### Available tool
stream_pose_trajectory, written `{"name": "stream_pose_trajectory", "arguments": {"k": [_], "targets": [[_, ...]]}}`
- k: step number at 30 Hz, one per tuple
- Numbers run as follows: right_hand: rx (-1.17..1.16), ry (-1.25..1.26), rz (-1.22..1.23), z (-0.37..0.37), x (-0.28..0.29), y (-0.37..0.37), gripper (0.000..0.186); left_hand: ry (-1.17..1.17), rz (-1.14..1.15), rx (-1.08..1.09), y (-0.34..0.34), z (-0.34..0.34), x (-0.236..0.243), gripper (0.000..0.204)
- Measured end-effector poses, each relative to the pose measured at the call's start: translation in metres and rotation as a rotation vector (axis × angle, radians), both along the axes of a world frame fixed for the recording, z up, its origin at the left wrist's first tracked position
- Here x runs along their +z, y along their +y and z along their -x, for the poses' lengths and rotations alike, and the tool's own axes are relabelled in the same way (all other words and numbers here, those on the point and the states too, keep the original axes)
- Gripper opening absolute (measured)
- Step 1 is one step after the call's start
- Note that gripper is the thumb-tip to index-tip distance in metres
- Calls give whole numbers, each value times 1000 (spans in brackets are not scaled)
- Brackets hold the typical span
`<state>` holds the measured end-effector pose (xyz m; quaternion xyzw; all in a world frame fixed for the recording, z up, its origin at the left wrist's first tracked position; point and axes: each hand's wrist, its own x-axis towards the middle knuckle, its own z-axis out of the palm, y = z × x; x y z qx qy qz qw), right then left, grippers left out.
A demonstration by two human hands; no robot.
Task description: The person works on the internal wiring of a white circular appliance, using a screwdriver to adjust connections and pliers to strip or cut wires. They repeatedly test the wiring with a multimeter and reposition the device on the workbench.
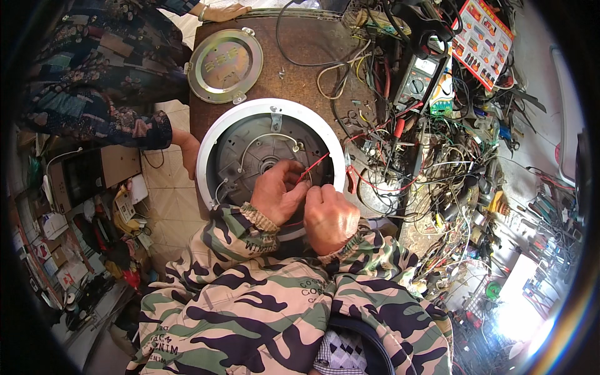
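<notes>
An upturned round appliance base with a white rim (208,139) lies in front of me, its dark metal inside holding several thin wires. Over its near part my left hand (278,195) is closed, fingers pinched round a red lead (317,162) that runs in from the right. Beside it, my right hand (332,219) is curled, thumb and forefinger pressed together close to the left fingertips. What lies in that pinch is too small and covered to make out. Red-handled pliers (351,180) rest by the right side of the rim.
A round golden metal plate (224,66) lies beyond the base on the brown table (300,84). Another person's hand (186,152) touches the rim at left; their other hand (225,12) rests at the table's far edge. A multimeter (417,80) stands among tangled wires at right.
</notes>
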<state>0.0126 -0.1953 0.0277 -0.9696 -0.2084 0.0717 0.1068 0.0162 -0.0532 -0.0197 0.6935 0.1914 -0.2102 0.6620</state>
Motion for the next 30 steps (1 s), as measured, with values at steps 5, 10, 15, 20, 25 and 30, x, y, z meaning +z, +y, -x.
{"name": "stream_pose_trajectory", "arguments": {"k": [5,10,15,20,25,30], "targets": [[-130,-122,-179,-5,-1,0,18,64,88,-29,3,-2,3,31],[-127,-81,-405,-15,-8,-2,25,31,144,-8,4,2,-2,34],[-97,-30,-355,-19,-9,-2,25,-81,104,4,3,5,-11,35],[-88,3,-206,-15,-6,-4,19,3,168,29,2,1,-4,35],[-61,-74,-31,-9,-9,1,17,60,176,80,2,1,3,34],[-62,-158,34,-4,-9,3,21,18,181,16,1,1,-5,32]]}}
